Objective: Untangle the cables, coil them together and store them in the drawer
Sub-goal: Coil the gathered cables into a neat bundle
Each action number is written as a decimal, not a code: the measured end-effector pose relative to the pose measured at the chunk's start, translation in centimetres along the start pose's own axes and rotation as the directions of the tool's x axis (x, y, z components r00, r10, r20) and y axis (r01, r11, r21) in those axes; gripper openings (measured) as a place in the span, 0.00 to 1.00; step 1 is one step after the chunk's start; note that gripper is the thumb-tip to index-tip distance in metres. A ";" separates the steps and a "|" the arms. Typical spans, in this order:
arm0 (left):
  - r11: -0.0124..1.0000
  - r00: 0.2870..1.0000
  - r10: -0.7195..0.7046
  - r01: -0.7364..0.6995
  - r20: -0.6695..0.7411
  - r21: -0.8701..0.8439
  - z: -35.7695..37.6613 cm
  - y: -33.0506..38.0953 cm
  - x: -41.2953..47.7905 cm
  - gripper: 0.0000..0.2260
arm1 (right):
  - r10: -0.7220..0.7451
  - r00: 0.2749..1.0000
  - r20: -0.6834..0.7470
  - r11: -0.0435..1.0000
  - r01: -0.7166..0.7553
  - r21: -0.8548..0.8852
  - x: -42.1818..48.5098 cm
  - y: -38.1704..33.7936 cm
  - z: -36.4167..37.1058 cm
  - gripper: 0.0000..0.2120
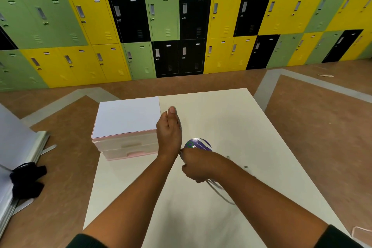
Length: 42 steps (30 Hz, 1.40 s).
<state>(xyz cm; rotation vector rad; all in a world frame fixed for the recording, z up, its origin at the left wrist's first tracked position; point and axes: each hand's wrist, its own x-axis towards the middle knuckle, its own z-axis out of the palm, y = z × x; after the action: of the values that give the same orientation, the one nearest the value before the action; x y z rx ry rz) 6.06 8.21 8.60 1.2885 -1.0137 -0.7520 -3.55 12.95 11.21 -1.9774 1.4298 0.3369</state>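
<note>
Head view, first speaker: Why is the left hand (169, 129) held upright over the table (231, 119), with the fingers straight and together?

Second speaker: It is judged to be used as a form, so that the cables (220, 190) can be wound around it. Whether a turn is already laid on it cannot be told; only a thin grey edge is seen at its side.

First speaker: And the grip?

Second speaker: Nothing is clasped by the left hand; it is held flat. The right hand (194, 166), just below the left wrist, is curled, and the cables are pinched in it. From it the blurred strands are seen to run toward the near right of the table.

First speaker: Where is the drawer?

Second speaker: The pink drawer unit (124, 147) is set just left of the left hand, and both drawers are seen closed, so storing is judged not yet begun. A purple round sticker (199, 144) is seen beside the right hand.
</note>
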 end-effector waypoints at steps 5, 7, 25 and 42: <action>1.000 0.999 0.005 -0.005 -0.043 0.008 -0.4 -0.3 -0.1 0.18 | 0.032 0.999 -0.024 0.992 -0.029 0.121 -0.1 0.0 -0.4 0.03; 0.998 0.999 0.038 -0.039 0.031 0.047 -0.5 -0.7 -0.3 0.18 | 0.042 0.998 -0.045 0.994 -0.038 0.100 -0.2 -0.3 -0.9 0.05; 0.993 0.995 0.043 -0.053 0.090 0.105 -0.5 -0.7 0.7 0.20 | 0.078 0.989 -0.126 0.996 -0.084 -0.043 -2.9 -3.5 -3.5 0.08; 0.927 0.643 -0.285 0.372 0.711 0.035 -2.5 1.8 -0.5 0.29 | -0.123 0.942 -0.311 0.986 0.153 0.073 -2.2 -1.5 -8.4 0.02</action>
<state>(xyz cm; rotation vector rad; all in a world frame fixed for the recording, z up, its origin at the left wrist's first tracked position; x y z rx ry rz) 8.00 9.93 10.36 1.0972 -1.3239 -1.6652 -4.39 9.47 19.26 -2.1028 1.4507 -0.1063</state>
